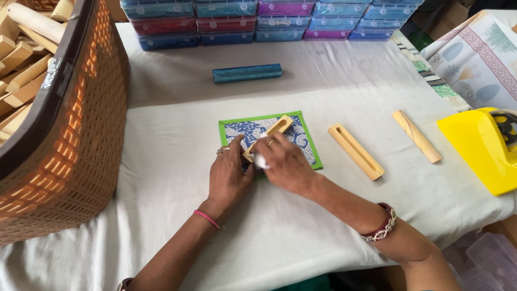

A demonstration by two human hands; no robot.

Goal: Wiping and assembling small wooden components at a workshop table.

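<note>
A blue-and-white patterned paper sheet with a green border (301,129) lies flat on the white cloth. A slotted wooden box half (276,129) rests diagonally on it. My left hand (229,175) presses down beside the near end of that wooden piece, fingers spread. My right hand (285,164) is closed on a small white lump (261,160) and holds it against the wood's near end. Both hands touch the paper.
Another slotted wooden half (356,151) and a plain wooden lid (416,136) lie to the right. A yellow tape dispenser (479,148) sits at the right edge. A teal covered box (246,73) lies behind. Stacked plastic cases (269,21) line the back. An orange basket of wooden pieces (70,124) stands left.
</note>
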